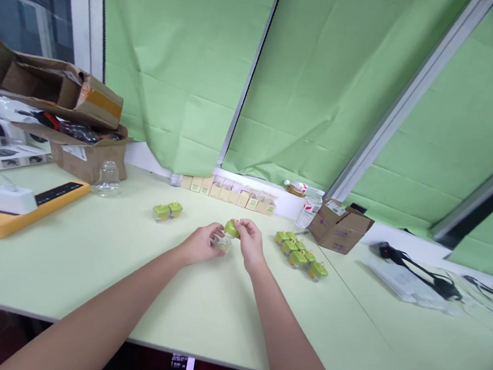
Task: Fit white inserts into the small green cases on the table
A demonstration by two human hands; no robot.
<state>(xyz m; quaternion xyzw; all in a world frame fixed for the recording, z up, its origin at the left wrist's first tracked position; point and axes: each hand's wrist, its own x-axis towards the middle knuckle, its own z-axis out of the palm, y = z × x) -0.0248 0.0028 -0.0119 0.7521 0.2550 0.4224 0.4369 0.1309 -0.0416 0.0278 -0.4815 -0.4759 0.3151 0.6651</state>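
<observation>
Green round cap (231, 229) pinched by right hand (251, 244) above small clear jar (222, 243) clasped by left hand (200, 245), perhaps slipping if tilted.

Probably a small packing workroom: a long pale green worktable (104, 251), torn brown cardboard boxes (68, 97) stacked upper left, batches of little green-lidded clear pots (299, 252) right of centre, green fabric blinds (350, 82) behind.

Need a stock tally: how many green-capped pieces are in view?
10, roughly. A pair stands left of the hands. One held piece sits between the left hand and right hand. About seven form a cluster at right; they overlap, so some may be hidden.
</observation>
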